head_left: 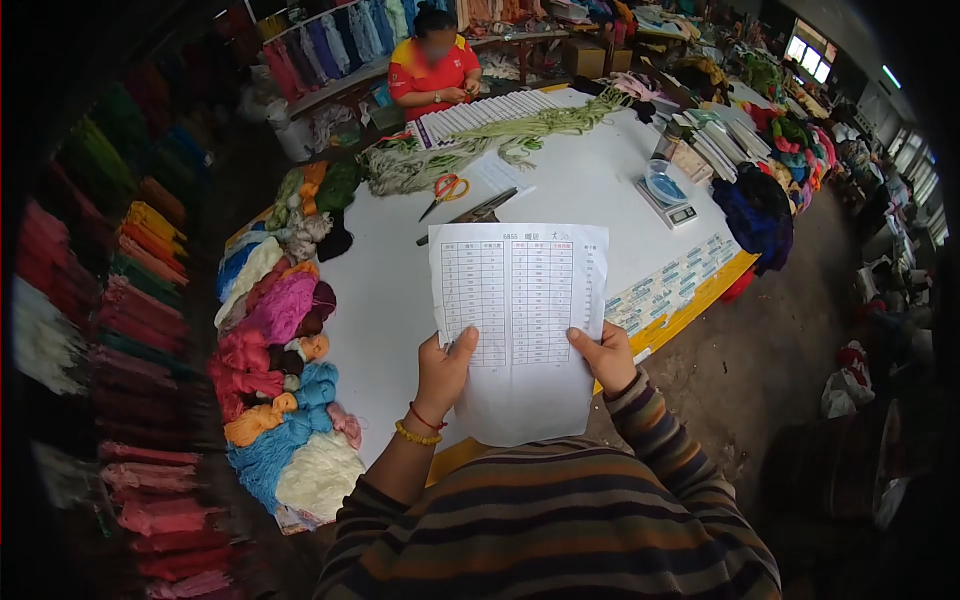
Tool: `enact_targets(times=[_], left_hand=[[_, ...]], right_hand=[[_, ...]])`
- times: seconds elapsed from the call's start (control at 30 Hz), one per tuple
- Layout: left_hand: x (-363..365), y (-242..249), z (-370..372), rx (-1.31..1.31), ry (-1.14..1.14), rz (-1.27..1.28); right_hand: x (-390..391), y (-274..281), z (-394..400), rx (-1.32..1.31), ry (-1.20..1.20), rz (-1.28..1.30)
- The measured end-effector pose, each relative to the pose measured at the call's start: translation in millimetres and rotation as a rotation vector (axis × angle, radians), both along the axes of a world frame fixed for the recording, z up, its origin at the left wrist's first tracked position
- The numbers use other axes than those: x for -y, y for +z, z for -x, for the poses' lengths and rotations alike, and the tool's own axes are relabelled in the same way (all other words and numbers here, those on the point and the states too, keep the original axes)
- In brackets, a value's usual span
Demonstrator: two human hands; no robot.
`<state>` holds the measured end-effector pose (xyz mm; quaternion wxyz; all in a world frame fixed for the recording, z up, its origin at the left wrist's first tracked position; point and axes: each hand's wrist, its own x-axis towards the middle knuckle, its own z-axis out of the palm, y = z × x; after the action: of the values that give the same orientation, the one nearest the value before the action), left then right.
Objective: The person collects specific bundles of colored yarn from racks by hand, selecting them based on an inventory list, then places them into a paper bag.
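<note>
A white sheet point(520, 400) printed with a two-part table of rows is held up over the near side of the white table point(385, 300). My left hand point(445, 370) grips its left edge, thumb on the front. At the right edge my right hand point(606, 358) pinches it the same way. Just beyond the sheet lie a dark metal tool point(482, 207) and orange-handled scissors point(444, 194), beside another written paper point(500, 172). Green yarn point(430, 160) stretches across behind them.
Colourful yarn bundles point(285, 310) line the table's left edge. A scale point(668, 203) with a blue bowl stands at the right, near dark blue yarn point(755, 215). Across the table is a person in red point(435, 70). Yarn hanks point(150, 350) hang at far left.
</note>
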<state>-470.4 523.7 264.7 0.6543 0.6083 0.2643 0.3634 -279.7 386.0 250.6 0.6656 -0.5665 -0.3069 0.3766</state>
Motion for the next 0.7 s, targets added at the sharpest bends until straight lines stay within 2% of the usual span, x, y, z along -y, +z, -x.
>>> enact_targets(times=[0.4, 0.7], left_hand=[[-3.0, 2.0, 24.7, 0.026, -0.007, 0.047], [-6.5, 9.1, 64.7, 0.082, -0.012, 0.228]], right_hand=[[-7.8, 4.0, 21.4, -0.015, 0.018, -0.011], [-22.5, 1.1, 53.1, -0.052, 0.070, -0.043]])
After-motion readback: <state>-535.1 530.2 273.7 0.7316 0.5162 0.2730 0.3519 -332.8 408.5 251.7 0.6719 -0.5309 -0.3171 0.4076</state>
